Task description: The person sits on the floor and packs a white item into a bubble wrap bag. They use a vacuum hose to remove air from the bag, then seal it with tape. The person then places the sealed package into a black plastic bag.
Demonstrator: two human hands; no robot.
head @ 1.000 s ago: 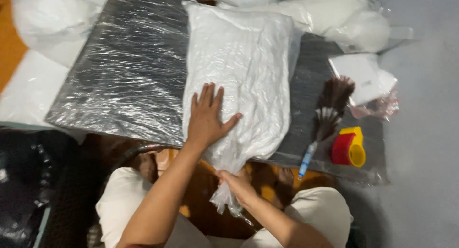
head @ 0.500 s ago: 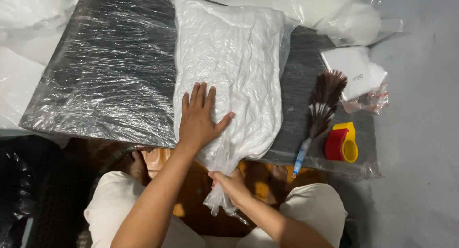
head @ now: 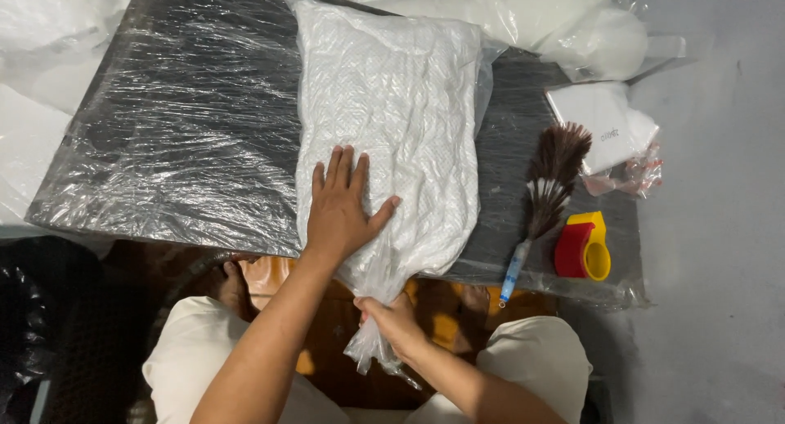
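Left hand (head: 342,207) flat, fingers spread, pressing bagged white cloth (head: 392,121) lying mid-worktop (head: 180,130), reaching near edge. Right hand (head: 392,318) clenched on twisted bag neck (head: 372,342) hanging past near edge. Feather duster (head: 549,187), tape dispenser (head: 584,246) near right edge.

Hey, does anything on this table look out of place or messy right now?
Nothing is spilled or damaged. The bagged white textile lies flat under the left hand; the right hand grips its loose plastic end off the table edge. The duster handle overhangs slightly.

white bags (head: 49,31) cropped, black bag (head: 33,326) cropped
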